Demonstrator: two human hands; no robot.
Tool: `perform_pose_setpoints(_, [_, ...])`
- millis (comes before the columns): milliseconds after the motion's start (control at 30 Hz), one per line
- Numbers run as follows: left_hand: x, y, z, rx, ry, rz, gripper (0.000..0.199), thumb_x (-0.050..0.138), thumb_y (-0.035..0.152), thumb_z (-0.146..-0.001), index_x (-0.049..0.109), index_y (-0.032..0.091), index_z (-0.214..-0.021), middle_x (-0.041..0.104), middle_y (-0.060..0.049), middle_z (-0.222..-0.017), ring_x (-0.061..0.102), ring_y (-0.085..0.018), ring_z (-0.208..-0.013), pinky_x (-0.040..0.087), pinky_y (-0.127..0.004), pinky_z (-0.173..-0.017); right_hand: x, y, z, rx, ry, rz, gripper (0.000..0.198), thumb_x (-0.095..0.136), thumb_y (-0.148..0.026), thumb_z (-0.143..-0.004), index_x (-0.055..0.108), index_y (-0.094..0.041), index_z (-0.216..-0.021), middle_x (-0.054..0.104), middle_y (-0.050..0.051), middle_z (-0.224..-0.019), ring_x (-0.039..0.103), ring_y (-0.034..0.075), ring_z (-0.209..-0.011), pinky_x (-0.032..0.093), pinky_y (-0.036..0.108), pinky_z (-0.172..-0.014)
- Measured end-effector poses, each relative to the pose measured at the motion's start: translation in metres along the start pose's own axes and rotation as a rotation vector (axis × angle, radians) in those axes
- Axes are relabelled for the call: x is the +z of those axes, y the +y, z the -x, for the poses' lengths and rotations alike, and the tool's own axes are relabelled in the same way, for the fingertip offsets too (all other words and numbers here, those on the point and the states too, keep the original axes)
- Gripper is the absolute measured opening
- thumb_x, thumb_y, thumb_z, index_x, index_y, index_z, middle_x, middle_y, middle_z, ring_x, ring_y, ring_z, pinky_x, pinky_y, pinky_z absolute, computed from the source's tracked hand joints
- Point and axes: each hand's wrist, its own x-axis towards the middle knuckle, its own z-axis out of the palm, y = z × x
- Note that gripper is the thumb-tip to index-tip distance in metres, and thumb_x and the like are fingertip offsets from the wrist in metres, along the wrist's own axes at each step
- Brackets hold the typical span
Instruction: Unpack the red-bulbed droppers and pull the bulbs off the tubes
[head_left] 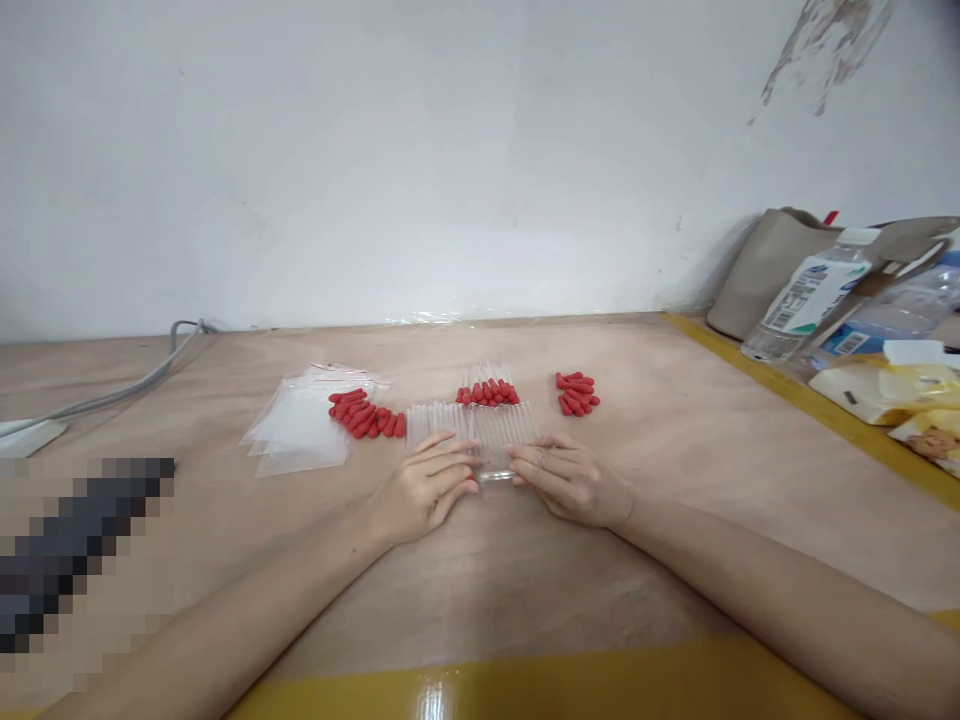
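Observation:
Side by side on the table lie thin clear tubes (504,430) in a row, beneath and between my two hands. My left hand (431,485) has its fingers bent together at the tubes' left side, thumb lower down. From the right, my right hand (562,480) presses its fingertips against their near end. Between the fingertips a shiny clear edge (496,476) runs crosswise; whether it is one tube or the tube ends I cannot tell. Red elongated bulbs (489,392) sit across the far ends, with more clear tubes (480,372) behind. Another row of clear tubes (431,425) is partly hidden by my left hand.
Loose red bulbs (367,415) lie left, partly over clear plastic bags (300,425); a smaller red group (577,394) lies right. A grey cable (142,385) runs along the left. A water bottle (814,295), a beige bag (757,270) and yellow packets (862,385) stand right.

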Motion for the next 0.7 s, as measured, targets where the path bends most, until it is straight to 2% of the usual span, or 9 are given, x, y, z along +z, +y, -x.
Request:
perform_pose_setpoints(67, [-0.003, -0.007, 0.006, -0.065, 0.05, -0.049, 0.009, 0.054, 0.016, -0.082, 0.06, 0.018, -0.088, 0.067, -0.003, -0.09, 0.059, -0.018, -0.094, 0.044, -0.036, -0.088, -0.003, 0.007, 0.004, 0.122, 0.023, 0.053, 0.02, 0.049, -0.01, -0.082, 0.057, -0.013, -0.1, 0.066, 0.01, -0.098, 0.061, 0.014, -0.084, 0.046, 0.029, -0.073])
perform_pose_setpoints(133, [-0.008, -0.015, 0.01, -0.147, 0.111, -0.102, 0.01, 0.056, 0.018, -0.081, 0.061, 0.019, -0.088, 0.064, -0.004, -0.088, 0.058, -0.016, -0.085, 0.047, -0.032, -0.077, -0.006, 0.013, 0.007, 0.289, 0.028, 0.153, 0.016, 0.051, -0.014, -0.082, 0.06, -0.015, -0.095, 0.067, 0.007, -0.088, 0.06, 0.013, -0.073, 0.042, 0.029, -0.068])
perform_pose_setpoints(200, [-0.014, -0.024, 0.012, -0.256, 0.174, -0.144, 0.012, 0.054, 0.022, -0.082, 0.062, 0.019, -0.09, 0.058, -0.005, -0.087, 0.055, -0.015, -0.079, 0.047, -0.028, -0.069, -0.008, 0.019, 0.009, 0.431, -0.017, 0.276, 0.015, 0.051, -0.02, -0.083, 0.063, -0.017, -0.089, 0.064, 0.004, -0.072, 0.056, 0.012, -0.063, 0.037, 0.028, -0.063])
perform_pose_setpoints(267, [-0.024, -0.033, 0.012, -0.414, 0.206, -0.199, 0.018, 0.049, 0.024, -0.084, 0.062, 0.018, -0.094, 0.053, -0.006, -0.086, 0.053, -0.015, -0.08, 0.047, -0.028, -0.068, -0.008, 0.023, 0.009, 0.526, -0.081, 0.382, 0.019, 0.047, -0.024, -0.084, 0.065, -0.017, -0.087, 0.059, 0.003, -0.062, 0.052, 0.012, -0.058, 0.032, 0.028, -0.061])
perform_pose_setpoints(367, [-0.042, -0.048, 0.013, -0.679, 0.21, -0.289, 0.025, 0.045, 0.028, -0.084, 0.062, 0.017, -0.098, 0.052, -0.007, -0.085, 0.051, -0.019, -0.085, 0.048, -0.03, -0.069, -0.008, 0.027, 0.01, 0.632, -0.129, 0.442, 0.023, 0.044, -0.023, -0.084, 0.064, -0.017, -0.093, 0.061, 0.004, -0.068, 0.052, 0.013, -0.061, 0.028, 0.028, -0.063])
perform_pose_setpoints(433, [-0.053, -0.057, 0.015, -0.799, 0.208, -0.314, 0.028, 0.045, 0.029, -0.082, 0.061, 0.017, -0.101, 0.051, -0.006, -0.081, 0.052, -0.019, -0.082, 0.048, -0.03, -0.067, -0.007, 0.03, 0.011, 0.7, -0.165, 0.423, 0.022, 0.044, -0.02, -0.082, 0.062, -0.016, -0.094, 0.063, 0.004, -0.075, 0.054, 0.013, -0.065, 0.027, 0.028, -0.065])
perform_pose_setpoints(567, [-0.063, -0.065, 0.018, -0.851, 0.115, -0.3, 0.035, 0.048, 0.031, -0.078, 0.052, 0.018, -0.11, 0.054, -0.002, -0.08, 0.054, -0.015, -0.068, 0.047, -0.03, -0.066, -0.001, 0.032, 0.012, 0.766, -0.23, 0.403, 0.016, 0.045, -0.018, -0.079, 0.06, -0.015, -0.082, 0.065, 0.004, -0.077, 0.056, 0.015, -0.069, 0.025, 0.028, -0.066])
perform_pose_setpoints(700, [-0.059, -0.065, 0.018, -0.772, -0.076, -0.34, 0.026, 0.048, 0.037, -0.079, 0.05, 0.019, -0.099, 0.058, -0.002, -0.078, 0.054, -0.019, -0.073, 0.044, -0.032, -0.067, 0.004, 0.03, 0.013, 0.74, -0.245, 0.372, 0.017, 0.045, -0.018, -0.079, 0.062, -0.017, -0.081, 0.065, 0.004, -0.077, 0.056, 0.016, -0.073, 0.025, 0.029, -0.068])
